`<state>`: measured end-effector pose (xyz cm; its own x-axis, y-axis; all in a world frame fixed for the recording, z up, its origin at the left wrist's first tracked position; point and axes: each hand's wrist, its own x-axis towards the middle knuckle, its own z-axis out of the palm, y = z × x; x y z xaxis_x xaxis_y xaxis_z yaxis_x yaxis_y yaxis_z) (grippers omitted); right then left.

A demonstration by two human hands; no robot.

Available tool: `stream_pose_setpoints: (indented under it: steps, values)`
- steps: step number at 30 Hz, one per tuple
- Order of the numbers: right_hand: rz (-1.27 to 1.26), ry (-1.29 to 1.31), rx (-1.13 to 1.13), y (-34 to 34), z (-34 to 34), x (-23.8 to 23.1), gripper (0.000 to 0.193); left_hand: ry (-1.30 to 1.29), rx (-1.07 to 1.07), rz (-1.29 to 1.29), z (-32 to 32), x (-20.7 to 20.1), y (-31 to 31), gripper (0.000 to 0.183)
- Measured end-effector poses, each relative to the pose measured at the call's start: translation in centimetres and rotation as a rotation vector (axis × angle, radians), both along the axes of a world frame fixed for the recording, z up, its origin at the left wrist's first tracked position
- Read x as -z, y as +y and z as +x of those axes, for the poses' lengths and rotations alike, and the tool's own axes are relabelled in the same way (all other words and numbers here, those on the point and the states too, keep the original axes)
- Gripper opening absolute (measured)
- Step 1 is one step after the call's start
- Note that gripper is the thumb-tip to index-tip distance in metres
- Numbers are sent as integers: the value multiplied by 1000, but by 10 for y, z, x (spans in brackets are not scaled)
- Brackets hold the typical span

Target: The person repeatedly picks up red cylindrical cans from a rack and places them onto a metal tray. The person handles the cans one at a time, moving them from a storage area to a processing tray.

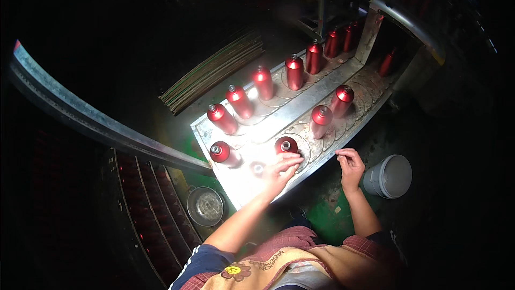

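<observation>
On the surface [283,119], a red bottle [285,145], probably stiff and slippery, best held round its shoulder, stands just beyond the left grip [281,170], whose hold is unclear, the right grip [350,168] loosely released.

Red cylindrical metal bottles [294,73] stand mostly in two rows on the long silver metal surface [241,189]; an arched silver metal hood [402,13] stands at its far right end. Below, a round grey metal basin [205,190] sits left, a round light-grey bucket [376,180] right.
</observation>
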<state>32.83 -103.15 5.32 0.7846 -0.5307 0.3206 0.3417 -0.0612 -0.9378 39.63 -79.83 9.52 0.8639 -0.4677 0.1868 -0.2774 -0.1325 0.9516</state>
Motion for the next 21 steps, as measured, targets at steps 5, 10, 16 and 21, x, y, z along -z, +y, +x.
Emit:
stream_pose_setpoints:
  steps: [5, 10, 16, 21]
  values:
    - [-54, 163, -579, 232, -60, -18, 11, 488, -302, -80, -160, 12, 221, 20]
    - [-197, 6, -1081, 500, -154, -39, 13, 418, -741, -352, -341, 27, 455, 22]
    - [-212, 135, -1373, 809, -290, -72, 15, 211, -1145, -546, -551, 21, 749, 26]
    - [-632, -49, -1860, 1015, -362, -101, 38, -166, -2059, -293, -736, -7, 898, 28]
